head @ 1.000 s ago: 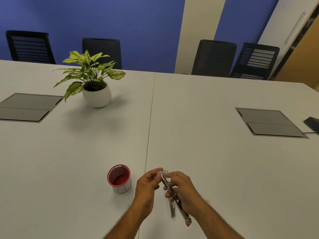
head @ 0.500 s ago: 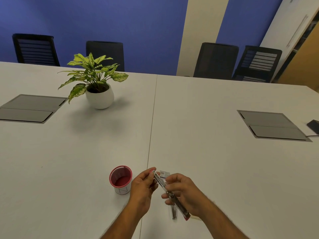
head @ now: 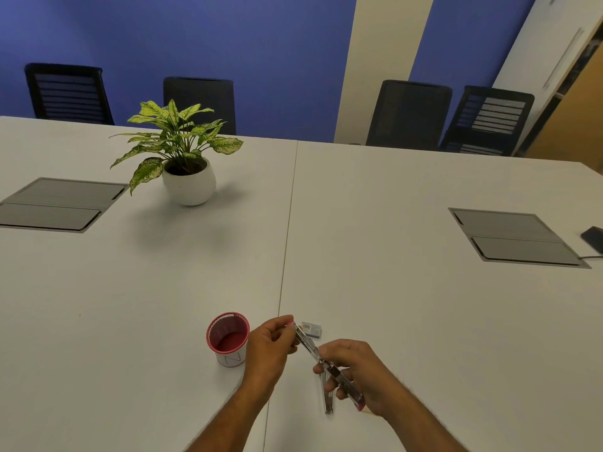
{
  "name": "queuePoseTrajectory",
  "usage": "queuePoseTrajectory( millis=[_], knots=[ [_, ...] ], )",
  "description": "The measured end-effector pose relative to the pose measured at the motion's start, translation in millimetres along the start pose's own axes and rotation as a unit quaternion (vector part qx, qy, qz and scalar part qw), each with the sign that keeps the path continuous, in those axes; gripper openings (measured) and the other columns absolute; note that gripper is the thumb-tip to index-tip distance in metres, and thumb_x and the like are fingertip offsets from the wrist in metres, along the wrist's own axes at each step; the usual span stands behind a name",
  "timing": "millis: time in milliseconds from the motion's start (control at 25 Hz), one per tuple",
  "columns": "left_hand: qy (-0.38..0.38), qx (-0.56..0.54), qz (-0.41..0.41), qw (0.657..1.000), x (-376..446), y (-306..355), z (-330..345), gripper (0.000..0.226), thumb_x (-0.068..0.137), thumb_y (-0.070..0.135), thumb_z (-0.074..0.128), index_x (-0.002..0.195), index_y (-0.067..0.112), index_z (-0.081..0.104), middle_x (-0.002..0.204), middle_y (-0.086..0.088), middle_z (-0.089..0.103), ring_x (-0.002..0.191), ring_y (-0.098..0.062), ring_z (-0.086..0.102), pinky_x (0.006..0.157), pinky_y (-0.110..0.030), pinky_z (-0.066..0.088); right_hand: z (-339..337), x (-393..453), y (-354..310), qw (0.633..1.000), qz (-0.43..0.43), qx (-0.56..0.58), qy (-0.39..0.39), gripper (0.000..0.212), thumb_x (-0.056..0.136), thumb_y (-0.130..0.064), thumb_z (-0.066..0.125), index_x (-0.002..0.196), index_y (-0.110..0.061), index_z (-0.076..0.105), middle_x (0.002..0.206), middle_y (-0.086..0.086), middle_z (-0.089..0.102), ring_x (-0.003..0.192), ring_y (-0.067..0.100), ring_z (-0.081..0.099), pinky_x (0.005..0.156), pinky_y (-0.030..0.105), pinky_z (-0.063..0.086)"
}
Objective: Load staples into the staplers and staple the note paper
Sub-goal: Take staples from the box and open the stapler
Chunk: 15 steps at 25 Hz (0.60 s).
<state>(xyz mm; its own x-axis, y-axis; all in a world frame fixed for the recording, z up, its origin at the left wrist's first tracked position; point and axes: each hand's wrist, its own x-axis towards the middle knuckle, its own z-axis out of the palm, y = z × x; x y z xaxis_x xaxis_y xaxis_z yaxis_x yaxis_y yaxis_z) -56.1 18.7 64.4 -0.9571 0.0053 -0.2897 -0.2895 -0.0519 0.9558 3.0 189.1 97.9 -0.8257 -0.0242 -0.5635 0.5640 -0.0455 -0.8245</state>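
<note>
We held the stapler [head: 329, 363] just above the worktop [head: 408, 305], near our body. It was swung open, with its top arm lifted away from the lower part. Our right hand [head: 355, 373] had its fingers curled round the back end of the stapler. Our left hand [head: 270, 347] pinched the front tip of the top arm between thumb and fingers. We could not see if any staples were inside yet.

Just past the stapler lay a small staple box [head: 311, 329] on the worktop, close to our left fingers but not touching them. To the left of our hands stood a red cup [head: 228, 337].

We thought the loading step was only part way done. The stapler was not closed yet. We saw no note paper and no second stapler, so the stapling looked like it was not yet begun.

Far off sat a plant [head: 182, 151] in a white pot.
</note>
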Motion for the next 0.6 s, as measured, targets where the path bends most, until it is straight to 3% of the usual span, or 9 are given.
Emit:
queuePoseTrajectory(
  millis=[280,600],
  knots=[
    [0.04,-0.002,-0.023,0.999,-1.9,5.1,3.0,0.015,0.087,0.007,0.07,0.095,0.02,0.072,0.075,0.003,0.078,0.065,-0.009,0.074,0.053,-0.015,0.054,1.2,1.7,1.0,1.0,-0.015,-0.02,0.005,0.032,0.066,-0.035,0.079,0.089,-0.013,0.077,0.091,0.019,0.076,0.056,0.027,0.065,0.048,0.027,0.048],
    [0.026,0.006,-0.057,0.998,-0.7,5.4,4.5,0.028,0.08,0.005,0.074,0.107,0.011,0.071,0.087,-0.007,0.078,0.072,-0.016,0.072,0.059,-0.02,0.055,-1.0,5.0,2.1,0.999,-0.017,-0.033,0.009,0.033,0.067,-0.037,0.079,0.09,-0.014,0.077,0.09,0.018,0.077,0.059,0.028,0.066,0.049,0.028,0.05]
  ],
)
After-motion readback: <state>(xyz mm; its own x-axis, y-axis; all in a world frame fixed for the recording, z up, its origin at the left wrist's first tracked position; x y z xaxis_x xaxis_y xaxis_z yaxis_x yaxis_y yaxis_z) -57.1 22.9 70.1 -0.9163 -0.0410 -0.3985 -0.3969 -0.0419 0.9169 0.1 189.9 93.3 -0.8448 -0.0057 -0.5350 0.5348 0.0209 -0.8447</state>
